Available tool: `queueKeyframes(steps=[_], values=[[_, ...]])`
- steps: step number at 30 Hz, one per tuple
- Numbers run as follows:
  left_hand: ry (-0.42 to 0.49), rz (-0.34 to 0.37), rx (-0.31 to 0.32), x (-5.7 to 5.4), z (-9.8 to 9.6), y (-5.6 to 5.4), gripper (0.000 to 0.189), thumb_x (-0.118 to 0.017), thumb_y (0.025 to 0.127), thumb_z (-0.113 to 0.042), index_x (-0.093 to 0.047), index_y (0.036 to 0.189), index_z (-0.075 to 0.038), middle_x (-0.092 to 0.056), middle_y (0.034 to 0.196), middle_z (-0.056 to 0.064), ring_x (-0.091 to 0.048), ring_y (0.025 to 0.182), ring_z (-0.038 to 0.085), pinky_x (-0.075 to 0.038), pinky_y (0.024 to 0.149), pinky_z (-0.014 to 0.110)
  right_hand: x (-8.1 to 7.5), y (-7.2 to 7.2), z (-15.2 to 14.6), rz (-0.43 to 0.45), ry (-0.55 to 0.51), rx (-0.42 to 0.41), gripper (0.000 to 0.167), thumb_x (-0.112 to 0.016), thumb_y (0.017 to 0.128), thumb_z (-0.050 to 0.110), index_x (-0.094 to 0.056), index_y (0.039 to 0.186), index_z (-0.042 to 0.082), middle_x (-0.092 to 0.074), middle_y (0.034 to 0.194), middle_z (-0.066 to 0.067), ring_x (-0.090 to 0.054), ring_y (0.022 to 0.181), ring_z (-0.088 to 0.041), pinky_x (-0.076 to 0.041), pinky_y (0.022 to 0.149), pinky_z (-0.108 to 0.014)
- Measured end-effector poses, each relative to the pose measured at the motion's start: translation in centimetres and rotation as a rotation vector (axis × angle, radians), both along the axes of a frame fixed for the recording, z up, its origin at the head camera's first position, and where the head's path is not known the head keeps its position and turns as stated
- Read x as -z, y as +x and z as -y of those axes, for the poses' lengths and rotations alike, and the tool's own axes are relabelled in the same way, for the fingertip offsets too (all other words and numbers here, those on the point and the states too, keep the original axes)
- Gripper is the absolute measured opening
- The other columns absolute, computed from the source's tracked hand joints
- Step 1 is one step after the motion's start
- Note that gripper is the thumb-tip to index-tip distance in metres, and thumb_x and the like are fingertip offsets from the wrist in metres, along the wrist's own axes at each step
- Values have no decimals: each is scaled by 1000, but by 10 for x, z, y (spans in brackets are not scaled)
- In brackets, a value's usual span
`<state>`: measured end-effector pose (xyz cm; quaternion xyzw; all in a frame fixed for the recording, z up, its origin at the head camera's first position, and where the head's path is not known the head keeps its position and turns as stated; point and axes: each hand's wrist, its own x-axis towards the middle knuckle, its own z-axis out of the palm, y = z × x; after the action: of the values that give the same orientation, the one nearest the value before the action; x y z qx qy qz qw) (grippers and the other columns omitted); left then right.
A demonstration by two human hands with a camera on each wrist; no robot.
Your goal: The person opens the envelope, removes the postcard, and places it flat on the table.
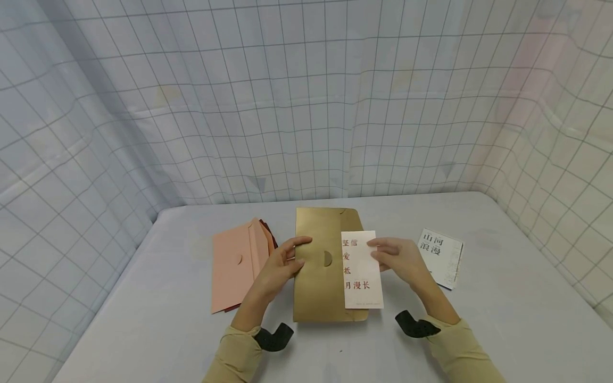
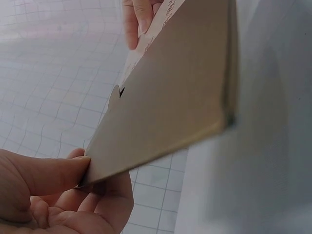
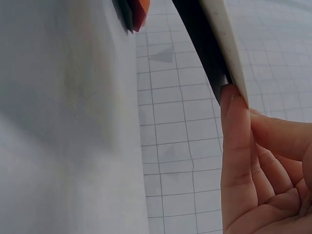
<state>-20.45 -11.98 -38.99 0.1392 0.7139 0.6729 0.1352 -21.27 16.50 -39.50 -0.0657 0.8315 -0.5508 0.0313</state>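
A gold envelope (image 1: pixel 313 292) with a half-round tab mark is held up before me, its opening facing right. My left hand (image 1: pixel 275 274) pinches its left edge between thumb and fingers, and that pinch also shows in the left wrist view. At the opening, my right hand (image 1: pixel 402 258) pinches the right edge of a white card (image 1: pixel 362 271) with red Chinese characters. The card's left part is hidden inside the envelope, cutting off some characters. In the right wrist view, the fingertips (image 3: pixel 236 109) grip the card's edge beside the dark-looking envelope.
To the left lie pink envelopes (image 1: pixel 230 276) over darker red ones. A small stack of white cards (image 1: pixel 440 260) with black characters lies to the right. Everything is on a white-covered table (image 1: pixel 158 330), with a gridded white curtain (image 1: pixel 306 122) around the back and sides.
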Motion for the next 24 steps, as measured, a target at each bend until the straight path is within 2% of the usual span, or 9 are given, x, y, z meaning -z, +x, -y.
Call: queueKeyframes(steps=[4,24], values=[[-3,-3,-9,-1,0,0,49,-43,93,8,-39,139,-7,-43,141,22,-60,95,7,-49,72,19,0,0,0,0,-2,3,32,-61,88,8,-61,119,-1,-66,110,-26,-69,69,-13,-56,68,-26],[-20,11,-37,1,2,-1,50,-43,92,9,-40,139,-7,-46,138,23,-61,93,6,-48,70,19,-4,0,-5,16,0,21,33,-61,89,10,-60,121,-1,-64,115,-26,-69,71,-13,-55,69,-25]])
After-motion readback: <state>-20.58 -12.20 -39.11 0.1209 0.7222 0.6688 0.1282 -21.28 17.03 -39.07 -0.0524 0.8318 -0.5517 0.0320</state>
